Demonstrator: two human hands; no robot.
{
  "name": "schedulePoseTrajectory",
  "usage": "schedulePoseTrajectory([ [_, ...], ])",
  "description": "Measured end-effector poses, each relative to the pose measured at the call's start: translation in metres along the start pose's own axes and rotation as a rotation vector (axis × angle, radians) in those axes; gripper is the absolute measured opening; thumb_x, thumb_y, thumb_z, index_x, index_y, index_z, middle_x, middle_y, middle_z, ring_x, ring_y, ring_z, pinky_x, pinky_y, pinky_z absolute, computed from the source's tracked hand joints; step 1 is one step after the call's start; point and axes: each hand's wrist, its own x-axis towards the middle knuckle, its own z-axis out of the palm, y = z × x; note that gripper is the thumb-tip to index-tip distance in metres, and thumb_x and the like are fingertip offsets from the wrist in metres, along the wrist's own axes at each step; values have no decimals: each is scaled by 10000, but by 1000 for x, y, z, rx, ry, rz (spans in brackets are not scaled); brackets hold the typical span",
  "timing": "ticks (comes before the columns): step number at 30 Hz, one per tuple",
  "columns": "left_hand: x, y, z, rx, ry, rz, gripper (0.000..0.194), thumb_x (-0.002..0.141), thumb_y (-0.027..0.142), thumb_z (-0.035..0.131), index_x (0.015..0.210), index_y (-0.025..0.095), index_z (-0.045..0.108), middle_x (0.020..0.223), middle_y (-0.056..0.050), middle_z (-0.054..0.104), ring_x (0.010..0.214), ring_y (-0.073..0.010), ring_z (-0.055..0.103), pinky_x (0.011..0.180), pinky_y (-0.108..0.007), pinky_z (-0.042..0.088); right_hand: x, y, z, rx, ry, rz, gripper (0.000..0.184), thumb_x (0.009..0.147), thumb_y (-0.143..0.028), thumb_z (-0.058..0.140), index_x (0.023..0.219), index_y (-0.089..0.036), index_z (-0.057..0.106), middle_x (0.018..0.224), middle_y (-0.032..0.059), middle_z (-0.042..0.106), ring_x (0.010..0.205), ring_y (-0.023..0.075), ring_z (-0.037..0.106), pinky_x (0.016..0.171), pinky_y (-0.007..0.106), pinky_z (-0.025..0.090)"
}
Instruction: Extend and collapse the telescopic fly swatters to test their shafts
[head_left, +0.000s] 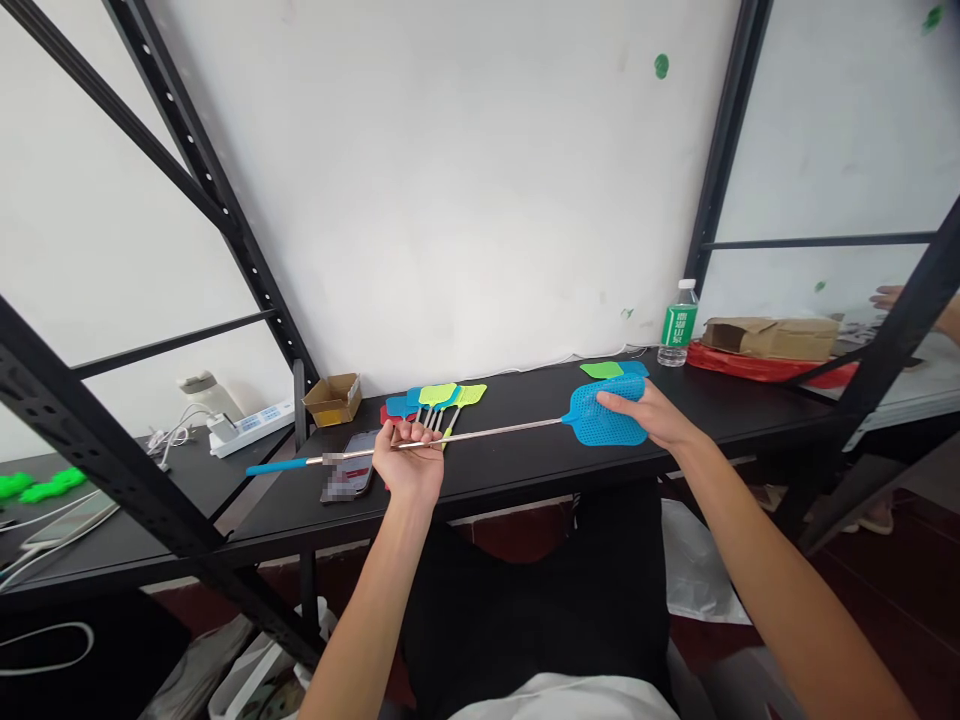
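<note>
A blue fly swatter [609, 425] with a long thin metal rod and a blue handle is held out level above the black table. My right hand [651, 408] pinches its perforated head, thumb on top. Around the middle of the rod, the fingers of my left hand [409, 458] are curled, palm up. Behind my left hand lies a bunch of fly swatters [438, 396] with yellow-green, blue and red heads. A green swatter head [601, 370] and a blue one lie at the back, partly hidden by the held swatter. Below the blue handle rests a phone [358, 470].
An open cardboard box [332, 399] stands at the back left, near a white power strip [253, 428]. A water bottle [678, 325] stands at the back right beside a brown carton [772, 337] on red plastic. Black metal shelf posts [259, 275] frame both sides. Another person's hand [889, 297] shows far right.
</note>
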Motion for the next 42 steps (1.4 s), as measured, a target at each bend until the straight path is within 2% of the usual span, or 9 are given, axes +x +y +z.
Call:
schedulePoseTrajectory([
  [5, 9, 0, -7, 29, 96, -22, 270, 834, 360, 553, 654, 182, 460, 594, 27, 505, 537, -106, 528, 601, -232, 465, 8, 8, -8, 2, 9, -25, 334, 704, -475, 845, 815, -169, 770, 826, 82, 786, 752, 252, 745, 668, 339, 616],
  [11, 18, 21, -12, 28, 173, 40, 282, 863, 373, 486, 657, 180, 478, 610, 5, 536, 574, -129, 557, 607, -246, 475, 11, 8, -29, 126, 285, 12, 346, 628, -458, 897, 784, -187, 751, 751, 42, 766, 634, 219, 722, 578, 317, 616],
  [13, 21, 31, -14, 18, 185, 59, 288, 880, 372, 456, 663, 182, 472, 603, 7, 529, 564, -130, 552, 601, -251, 476, 11, 8, -40, 131, 337, 24, 342, 617, -438, 907, 785, -187, 748, 749, 48, 764, 623, 225, 721, 569, 325, 621],
  [25, 32, 82, -25, 11, 171, 213, 218, 850, 319, 440, 674, 191, 420, 545, 53, 448, 468, -91, 461, 539, -250, 436, 0, -2, -76, 199, 462, 11, 214, 693, -268, 859, 804, -128, 742, 736, 87, 754, 579, 202, 688, 534, 275, 594],
  [31, 36, 94, -31, 109, 151, 239, 174, 811, 289, 490, 673, 189, 451, 547, 57, 436, 460, -83, 460, 518, -233, 446, 0, 1, -88, 205, 472, -4, 230, 675, -266, 867, 817, -123, 756, 715, 83, 745, 572, 210, 685, 532, 296, 607],
  [34, 40, 97, -34, 297, 131, 209, 152, 769, 281, 555, 672, 186, 487, 597, 33, 492, 533, -100, 532, 531, -219, 470, -1, 0, -90, 213, 476, -18, 229, 663, -269, 872, 799, -124, 758, 696, 81, 739, 546, 201, 673, 521, 284, 601],
  [38, 41, 109, -40, 875, 145, 288, 201, 731, 343, 652, 653, 177, 570, 613, -1, 556, 535, -127, 532, 472, -220, 434, -5, -3, -96, 235, 519, -43, 237, 634, -277, 884, 770, -131, 758, 687, 71, 735, 535, 199, 669, 503, 278, 595],
  [40, 37, 117, -42, 1207, 54, 331, 243, 739, 401, 692, 695, 169, 639, 564, 16, 526, 476, -104, 450, 434, -208, 369, -6, -4, -100, 235, 551, -62, 243, 626, -287, 887, 767, -138, 757, 695, 62, 737, 544, 198, 674, 510, 281, 600],
  [42, 30, 125, -41, 1462, -119, 258, 283, 721, 442, 740, 774, 168, 699, 573, 18, 540, 485, -99, 439, 431, -201, 344, -7, -4, -103, 219, 557, -70, 259, 625, -302, 886, 786, -143, 762, 715, 59, 742, 560, 201, 682, 514, 284, 603],
])
